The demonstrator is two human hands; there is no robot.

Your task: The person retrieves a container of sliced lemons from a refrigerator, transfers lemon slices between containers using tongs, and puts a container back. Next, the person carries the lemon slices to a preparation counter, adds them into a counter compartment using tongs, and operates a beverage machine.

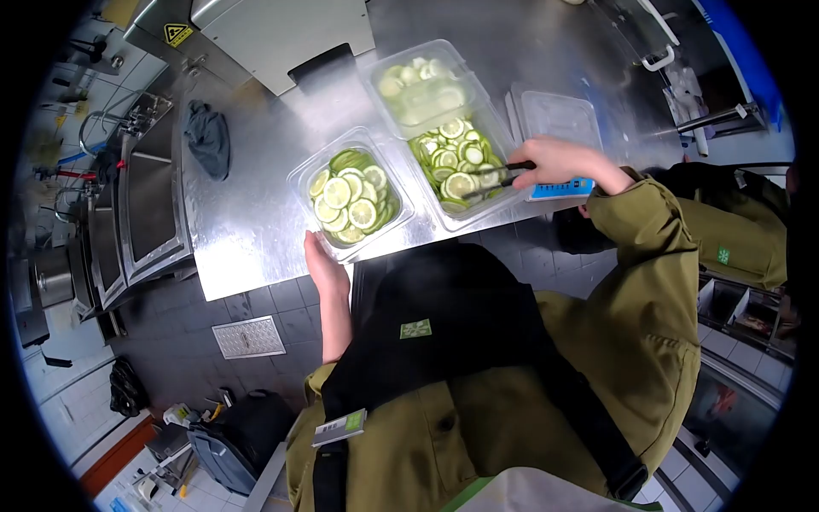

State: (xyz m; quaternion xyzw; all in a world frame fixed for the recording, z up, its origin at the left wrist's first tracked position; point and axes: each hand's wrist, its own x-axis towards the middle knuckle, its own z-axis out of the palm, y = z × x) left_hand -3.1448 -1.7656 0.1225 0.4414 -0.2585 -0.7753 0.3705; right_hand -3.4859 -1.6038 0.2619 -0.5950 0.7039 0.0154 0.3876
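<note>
My right hand is closed around black tongs, whose tips reach into the lemon slices in the near part of a long clear plastic container. More pale slices show through a cloudy cover over its far part. My left hand grips the near left corner of a smaller square clear container, its fingers partly hidden by the rim. Round lemon slices with green rinds lie in a pile inside it. The two containers stand side by side on the steel table.
A translucent box stands right of the containers, with a blue label at its near side. A dark cloth lies at left, near the sinks. A white machine stands behind. Another person is at right.
</note>
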